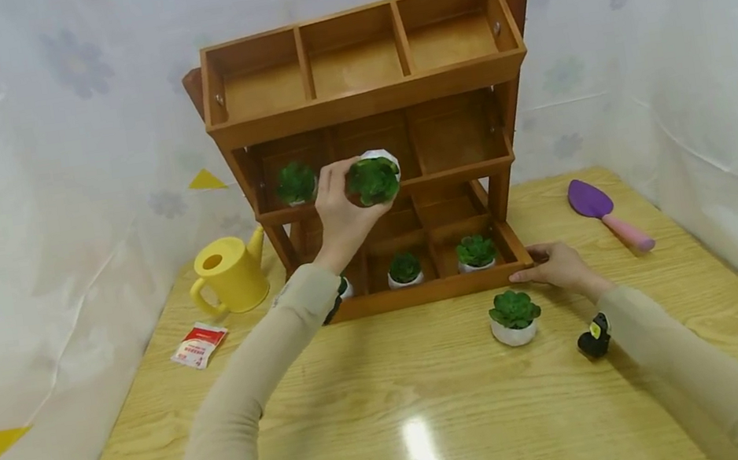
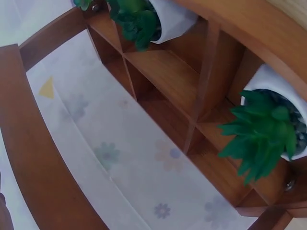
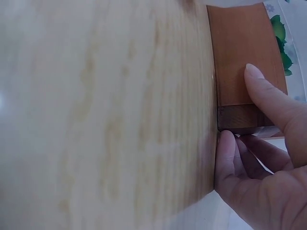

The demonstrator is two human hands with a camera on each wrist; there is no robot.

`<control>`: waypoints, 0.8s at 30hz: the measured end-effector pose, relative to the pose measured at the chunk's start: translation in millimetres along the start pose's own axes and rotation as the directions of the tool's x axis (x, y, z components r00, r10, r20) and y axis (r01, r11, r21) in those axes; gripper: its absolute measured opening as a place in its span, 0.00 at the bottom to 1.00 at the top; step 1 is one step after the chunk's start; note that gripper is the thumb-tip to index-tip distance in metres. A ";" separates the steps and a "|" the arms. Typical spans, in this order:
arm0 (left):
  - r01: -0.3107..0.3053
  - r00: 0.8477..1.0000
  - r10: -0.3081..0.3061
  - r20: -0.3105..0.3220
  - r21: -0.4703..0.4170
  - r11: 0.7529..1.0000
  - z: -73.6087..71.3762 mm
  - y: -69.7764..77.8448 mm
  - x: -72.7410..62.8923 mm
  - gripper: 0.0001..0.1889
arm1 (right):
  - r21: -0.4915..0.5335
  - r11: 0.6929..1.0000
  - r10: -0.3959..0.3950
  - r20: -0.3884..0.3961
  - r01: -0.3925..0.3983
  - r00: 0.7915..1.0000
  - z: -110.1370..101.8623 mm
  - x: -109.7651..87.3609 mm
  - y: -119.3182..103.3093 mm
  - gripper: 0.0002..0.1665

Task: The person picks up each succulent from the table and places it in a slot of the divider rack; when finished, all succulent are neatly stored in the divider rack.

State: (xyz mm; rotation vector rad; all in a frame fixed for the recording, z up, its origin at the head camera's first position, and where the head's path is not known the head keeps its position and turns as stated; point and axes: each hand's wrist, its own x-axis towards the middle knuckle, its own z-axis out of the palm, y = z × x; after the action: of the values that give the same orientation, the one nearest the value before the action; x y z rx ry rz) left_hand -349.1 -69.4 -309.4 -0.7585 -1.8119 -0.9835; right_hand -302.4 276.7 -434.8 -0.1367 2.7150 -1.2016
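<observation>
The left hand curls round the pot of the held plant, in the centre of the frame, before the middle shelf. The pot is tilted, so the green top faces the viewer; the grip seems to go round the side in order to leave the leaves free. The right hand, right of centre, pinches the lower corner of the rack: in the right wrist view the thumb lies flat on the wood and the other fingers bend at its end, probably to keep the rack from sliding.

The left arm rises from the bottom of the frame, stretched and lifted over the desk. The right arm comes low from the lower right corner, and its hand is down near the desk surface.

Just beside the right hand, the loose plant stands upright on the desk. Three plants sit in the bottom row, the left one partly hidden by the left arm; one more is in the middle shelf, at left. Farther out, the can and the packet lie at left, and the trowel at right.
</observation>
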 end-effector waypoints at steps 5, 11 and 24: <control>0.027 1.000 -0.027 0.008 -0.002 1.000 7.5 -3.2 0.7 0.32 | 0.001 1.000 -0.004 -0.003 0.004 1.000 1.0 0.6 2.0 0.53; 0.059 0.998 -0.059 0.033 -0.004 0.998 14.1 -5.7 2.6 0.32 | -0.002 1.000 -0.013 -0.013 0.013 1.000 2.0 0.9 4.7 0.53; 0.177 0.979 -0.184 0.091 0.077 0.981 21.4 -13.9 12.2 0.32 | -0.008 1.000 -0.013 -0.018 0.013 1.000 2.9 3.7 5.0 0.53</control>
State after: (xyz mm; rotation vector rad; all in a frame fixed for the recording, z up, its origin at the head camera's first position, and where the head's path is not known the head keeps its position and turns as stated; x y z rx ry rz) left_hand -374.4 -56.7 -308.2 -0.6172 -2.0176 -1.0091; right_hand -305.5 277.4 -440.8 -0.1454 2.7389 -1.2008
